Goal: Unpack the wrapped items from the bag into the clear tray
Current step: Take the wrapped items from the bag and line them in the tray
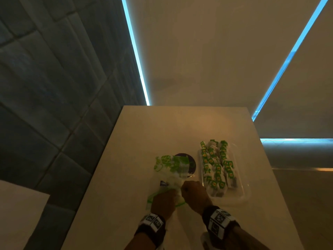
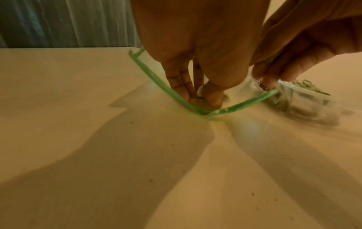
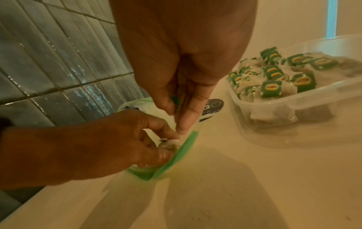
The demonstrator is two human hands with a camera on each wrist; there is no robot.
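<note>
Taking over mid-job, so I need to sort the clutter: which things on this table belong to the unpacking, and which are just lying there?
Job:
- bag, green zip mouth held open by right hand
- wrapped item pinched in left hand at the bag mouth
- clear tray, already holding many wrapped items

Lying about:
- dark round disc partly under the bag

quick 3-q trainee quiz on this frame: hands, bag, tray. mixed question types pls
1. True or false: the clear tray already holds wrapped items.
2. Which hand holds the bag's green zip edge open? A) left hand B) right hand
3. What does the left hand pinch at the bag's mouth?

Key: 1 true. 2 B, the right hand. 3 One wrapped item.
</note>
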